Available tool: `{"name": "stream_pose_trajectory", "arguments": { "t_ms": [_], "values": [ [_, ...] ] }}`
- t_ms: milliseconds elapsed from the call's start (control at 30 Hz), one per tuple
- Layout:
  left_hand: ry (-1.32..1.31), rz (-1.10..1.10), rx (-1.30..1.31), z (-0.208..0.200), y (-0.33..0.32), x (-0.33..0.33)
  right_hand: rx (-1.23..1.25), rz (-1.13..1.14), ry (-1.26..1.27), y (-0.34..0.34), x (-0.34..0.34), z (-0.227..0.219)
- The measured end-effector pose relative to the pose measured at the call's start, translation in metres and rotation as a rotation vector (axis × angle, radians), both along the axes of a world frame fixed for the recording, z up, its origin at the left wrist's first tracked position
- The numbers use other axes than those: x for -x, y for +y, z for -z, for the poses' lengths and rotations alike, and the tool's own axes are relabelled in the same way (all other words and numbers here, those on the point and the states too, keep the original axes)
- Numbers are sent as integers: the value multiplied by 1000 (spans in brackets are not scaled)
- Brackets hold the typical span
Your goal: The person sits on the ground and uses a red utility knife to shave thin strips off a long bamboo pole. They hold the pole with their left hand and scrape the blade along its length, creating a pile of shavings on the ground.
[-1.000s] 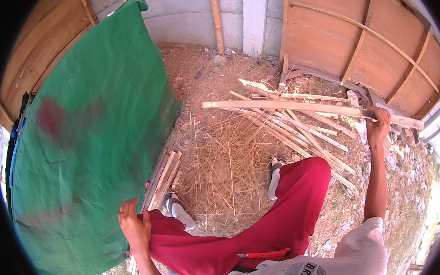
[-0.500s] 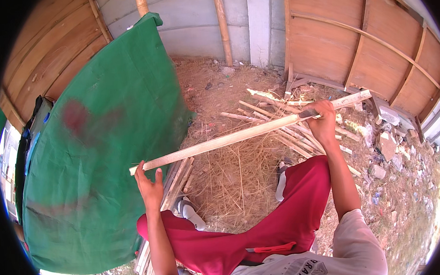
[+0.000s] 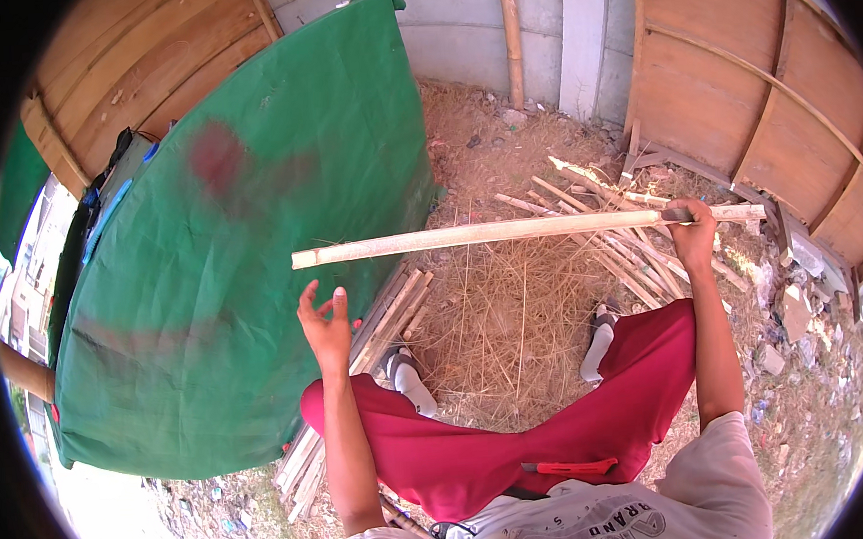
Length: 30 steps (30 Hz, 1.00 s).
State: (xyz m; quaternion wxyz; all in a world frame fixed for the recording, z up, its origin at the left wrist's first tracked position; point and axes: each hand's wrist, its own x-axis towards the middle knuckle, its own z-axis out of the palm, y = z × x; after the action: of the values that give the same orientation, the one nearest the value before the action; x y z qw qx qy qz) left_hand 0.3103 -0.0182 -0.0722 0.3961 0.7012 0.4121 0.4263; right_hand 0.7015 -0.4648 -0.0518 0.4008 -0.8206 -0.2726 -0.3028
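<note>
A long pale slat [image 3: 478, 234], which looks like split bamboo, is held up in front of me, nearly level. Toward its right end, my right hand [image 3: 693, 236] is closed around it, beside a dark patch or piece [image 3: 678, 216] that I cannot make out. My left hand [image 3: 327, 332] is open, its fingers apart just below the slat's left end and not touching it. Across my lap, on the dark red trousers, rests a red-handled tool [image 3: 576, 468], apparently a cutter knife.
Pale strips [image 3: 390, 316] are stacked beside my left leg; more strips [image 3: 626, 259] lie in a loose pile ahead right. Dry straw [image 3: 498, 334] covers the ground between my feet. A green tarp [image 3: 256, 279] hangs at left. Rubble [image 3: 795, 314] lies right, near wooden panels [image 3: 714, 79].
The slat's left end has come away from my left hand, which now sits apart below it. The slat has swung from slanted to nearly level. The whole view has shifted.
</note>
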Motion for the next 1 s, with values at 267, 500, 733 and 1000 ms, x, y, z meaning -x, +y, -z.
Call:
{"name": "stream_pose_trajectory", "arguments": {
  "t_ms": [267, 500, 733, 1000],
  "values": [
    [86, 50, -138, -9, -32, -14, -84, -33, 91, 19, 12, 6],
    [471, -156, -530, -4, -14, -9, -11, -108, -154, 27, 15, -1],
    [520, 60, -350, 0, 9, 11, -42, -108, -127, 20, 18, 2],
    [404, 137, -345, -13, 2, 13, -63, -119, -114, 7, 15, 2]
  ]
}}
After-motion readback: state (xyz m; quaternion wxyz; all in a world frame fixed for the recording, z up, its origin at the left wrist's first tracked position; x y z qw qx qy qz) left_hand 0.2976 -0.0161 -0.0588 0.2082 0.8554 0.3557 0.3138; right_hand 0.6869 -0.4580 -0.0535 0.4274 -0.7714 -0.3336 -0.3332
